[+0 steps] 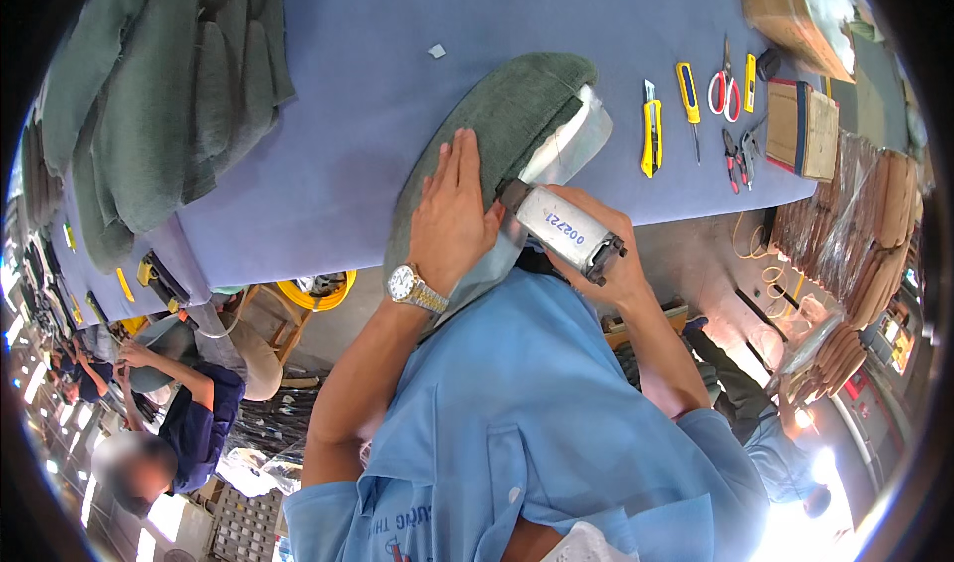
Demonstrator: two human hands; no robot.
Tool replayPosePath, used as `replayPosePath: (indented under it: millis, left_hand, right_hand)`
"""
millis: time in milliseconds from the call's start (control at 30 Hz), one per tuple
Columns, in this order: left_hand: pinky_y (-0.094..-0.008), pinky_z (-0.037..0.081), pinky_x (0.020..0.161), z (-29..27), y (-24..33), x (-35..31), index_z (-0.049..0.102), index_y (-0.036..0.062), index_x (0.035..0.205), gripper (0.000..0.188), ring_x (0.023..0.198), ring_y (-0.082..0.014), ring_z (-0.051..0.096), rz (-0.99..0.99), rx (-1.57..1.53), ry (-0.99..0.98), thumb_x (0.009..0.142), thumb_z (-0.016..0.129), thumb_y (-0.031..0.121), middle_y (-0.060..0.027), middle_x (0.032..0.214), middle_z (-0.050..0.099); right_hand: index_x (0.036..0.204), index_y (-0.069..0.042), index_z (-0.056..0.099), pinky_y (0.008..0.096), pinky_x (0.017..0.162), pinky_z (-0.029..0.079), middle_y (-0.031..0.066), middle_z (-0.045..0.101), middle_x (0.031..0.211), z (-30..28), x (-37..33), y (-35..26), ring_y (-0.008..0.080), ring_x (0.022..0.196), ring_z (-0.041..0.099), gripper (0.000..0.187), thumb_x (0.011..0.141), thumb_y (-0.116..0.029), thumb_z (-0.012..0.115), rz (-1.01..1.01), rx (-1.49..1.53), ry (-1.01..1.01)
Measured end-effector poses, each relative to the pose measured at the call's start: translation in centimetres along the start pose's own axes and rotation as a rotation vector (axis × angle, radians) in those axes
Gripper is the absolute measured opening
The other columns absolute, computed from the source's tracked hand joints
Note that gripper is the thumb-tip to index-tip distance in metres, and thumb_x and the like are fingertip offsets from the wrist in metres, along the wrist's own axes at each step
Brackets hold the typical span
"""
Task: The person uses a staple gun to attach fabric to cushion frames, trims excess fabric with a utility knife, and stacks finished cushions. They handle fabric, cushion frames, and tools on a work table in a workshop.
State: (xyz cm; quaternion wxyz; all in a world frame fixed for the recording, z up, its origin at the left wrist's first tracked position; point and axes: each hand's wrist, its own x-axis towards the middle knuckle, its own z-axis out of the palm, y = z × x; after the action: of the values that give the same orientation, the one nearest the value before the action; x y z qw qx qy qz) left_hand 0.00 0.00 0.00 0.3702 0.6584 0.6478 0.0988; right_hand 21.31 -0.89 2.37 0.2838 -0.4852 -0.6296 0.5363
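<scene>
A curved pad [517,95] covered in dark green fabric lies across the table's near edge, close to my body. Along its right side a white inner layer and a strip of clear sheet [588,140] show. My left hand [452,209] presses flat on the fabric, fingers stretched out and close together, with a watch [402,282] on the wrist. In my right hand [611,239] is a staple gun [561,226] with a pale, worn body. Its dark nose touches or nearly touches the pad's near edge, just beside my left thumb; the exact contact is hidden.
Green fabric covers [189,85] are piled at the left. To the right lie a yellow cutter [651,137], a screwdriver [688,95], red-handled scissors [725,90], pliers [735,160] and a small box [803,130]. A cardboard box [795,10] stands behind. A co-worker [204,423] sits lower left.
</scene>
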Motion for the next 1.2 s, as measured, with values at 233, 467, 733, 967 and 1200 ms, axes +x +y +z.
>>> replayPosePath:
  millis: [233,467,733,967,1200]
  left_hand:
    - [-0.0472,0.043,0.114,0.3,0.4,0.0,0.027,-0.0038,0.157,0.091,0.145,-0.0437,0.040,0.009,0.043,0.051,0.078,0.073,0.002,-0.0264,0.157,0.041]
    - [-0.0596,0.040,0.114,0.1,0.2,0.1,0.026,-0.0018,0.158,0.091,0.150,-0.0402,0.036,0.004,0.013,0.033,0.081,0.075,0.008,-0.0240,0.162,0.035]
    - [-0.0606,0.040,0.115,0.5,0.8,-0.2,0.025,-0.0020,0.158,0.089,0.150,-0.0397,0.035,-0.034,0.022,0.030,0.083,0.072,0.004,-0.0221,0.163,0.035]
    - [-0.0597,0.032,0.120,0.0,0.9,0.1,0.022,0.0077,0.163,0.095,0.154,-0.0399,0.028,0.004,0.033,-0.058,0.085,0.075,0.015,-0.0224,0.166,0.027]
    - [-0.0467,0.011,0.127,-0.3,-9.1,2.2,0.018,0.0143,0.166,0.070,0.160,-0.0319,0.008,0.051,-0.807,-0.279,0.108,0.046,0.042,-0.0181,0.172,0.014]
  right_hand:
    - [0.130,-0.002,0.063,0.0329,0.090,0.055,0.0172,0.072,0.116,1.2,-0.1,-0.3,0.0308,0.103,0.073,0.058,0.073,-0.002,0.076,0.054,0.026,0.072]
    - [0.130,-0.003,0.064,0.0337,0.086,0.056,0.0176,0.073,0.114,1.3,-0.8,0.1,0.0308,0.100,0.074,0.059,0.073,-0.003,0.077,-0.046,-0.023,0.092]
    - [0.130,0.001,0.062,0.0293,0.089,0.052,0.0124,0.071,0.113,1.1,-0.3,-1.3,0.0183,0.100,0.067,0.054,0.076,0.004,0.072,0.103,0.059,-0.015]
    - [0.127,0.001,0.063,0.0273,0.090,0.049,0.0102,0.069,0.112,1.2,-0.8,-0.4,0.0129,0.099,0.063,0.049,0.079,0.007,0.069,0.070,0.136,0.006]
    - [0.127,0.000,0.063,0.0288,0.093,0.049,0.0084,0.069,0.112,1.7,-1.2,1.2,0.0148,0.102,0.064,0.048,0.080,0.003,0.072,-0.080,0.086,0.048]
